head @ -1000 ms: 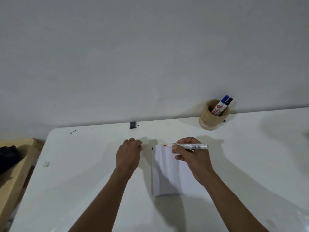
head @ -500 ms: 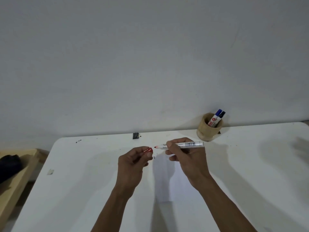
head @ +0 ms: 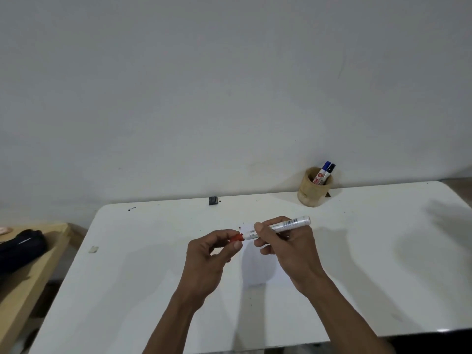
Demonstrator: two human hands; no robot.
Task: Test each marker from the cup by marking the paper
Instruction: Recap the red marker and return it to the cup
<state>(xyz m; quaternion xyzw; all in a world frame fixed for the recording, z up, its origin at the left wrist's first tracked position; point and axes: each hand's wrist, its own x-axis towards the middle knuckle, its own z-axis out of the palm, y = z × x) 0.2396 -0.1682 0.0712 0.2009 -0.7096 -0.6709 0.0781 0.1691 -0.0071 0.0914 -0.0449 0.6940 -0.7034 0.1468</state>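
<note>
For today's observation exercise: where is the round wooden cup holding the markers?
In the head view, the round wooden cup stands at the white table's far edge by the wall, right of both hands.

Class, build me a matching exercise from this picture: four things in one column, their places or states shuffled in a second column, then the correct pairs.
Things
1. red marker cap
2. white-barrelled marker
3. round wooden cup
4. white sheet of paper

Places or states
A. lying flat on the white table
B. gripped in the right hand
C. pinched by the left hand
D. holding two capped markers

Pairs: 1-C, 2-B, 3-D, 4-A
</note>
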